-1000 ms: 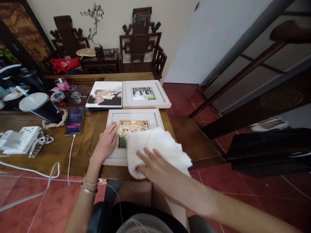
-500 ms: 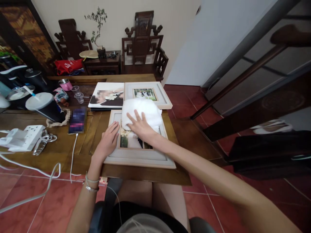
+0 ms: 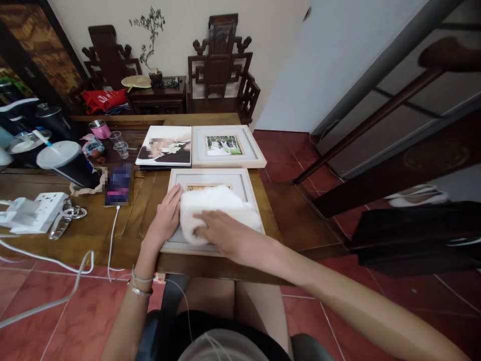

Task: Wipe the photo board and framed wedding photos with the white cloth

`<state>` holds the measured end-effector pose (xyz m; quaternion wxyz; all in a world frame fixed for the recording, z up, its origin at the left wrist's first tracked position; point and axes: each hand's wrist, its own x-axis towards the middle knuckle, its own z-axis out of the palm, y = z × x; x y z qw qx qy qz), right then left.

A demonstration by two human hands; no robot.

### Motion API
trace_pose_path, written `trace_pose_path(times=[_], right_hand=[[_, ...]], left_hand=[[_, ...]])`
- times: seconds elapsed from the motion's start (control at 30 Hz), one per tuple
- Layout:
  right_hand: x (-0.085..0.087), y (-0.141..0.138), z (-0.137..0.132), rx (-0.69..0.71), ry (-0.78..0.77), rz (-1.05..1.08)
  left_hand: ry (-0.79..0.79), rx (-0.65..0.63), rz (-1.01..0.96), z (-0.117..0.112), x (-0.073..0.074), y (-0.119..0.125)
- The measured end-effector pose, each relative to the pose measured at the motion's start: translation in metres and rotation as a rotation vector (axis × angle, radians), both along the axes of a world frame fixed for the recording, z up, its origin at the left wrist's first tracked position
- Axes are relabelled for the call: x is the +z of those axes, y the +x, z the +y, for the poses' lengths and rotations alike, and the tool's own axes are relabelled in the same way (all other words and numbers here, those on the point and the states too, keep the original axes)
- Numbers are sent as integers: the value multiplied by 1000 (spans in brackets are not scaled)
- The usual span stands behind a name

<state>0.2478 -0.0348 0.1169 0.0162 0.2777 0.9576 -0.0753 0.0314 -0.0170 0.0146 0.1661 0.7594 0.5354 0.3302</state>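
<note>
A picture frame [image 3: 210,176] with a pale wooden border lies flat near the table's front edge. Its photo is mostly covered by a fluffy white cloth [image 3: 221,198]. My right hand [image 3: 220,230] presses on the cloth with its fingers bent into it, over the lower part of the frame. My left hand [image 3: 167,215] rests along the frame's left edge, fingers stretched out and close together. Behind it lie a second framed photo [image 3: 224,145] and a white-edged photo album or print [image 3: 165,145], side by side.
On the wooden table's left are a phone [image 3: 118,185] on a white cable, a power strip [image 3: 39,213], a clear hair clip [image 3: 65,219] and a large lidded cup [image 3: 69,163] with a straw. A pink cup [image 3: 99,130] stands farther back. Carved chairs [image 3: 221,65] line the wall.
My right hand has drawn the white cloth down the frame toward me, and its spread fingers are now more bent. The frame's top shows again. My left hand has stayed in place.
</note>
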Motion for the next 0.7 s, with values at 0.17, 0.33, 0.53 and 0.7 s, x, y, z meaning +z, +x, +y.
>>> trace_pose_path(times=[0.17,0.33,0.53,0.7], right_hand=[[-21,-36,42,-161,261,-31],[-41,-54,31,-105,295,1],[-53,-15,-26,36,127,-9],[-3,31,-45,86,-157,-9]], left_hand=[[33,-7,-73,-2,7,2],[-10,20,-130,-7,13,3],[-35,42,-161,-8,8,2],[-60,65,-27,-4,2,4]])
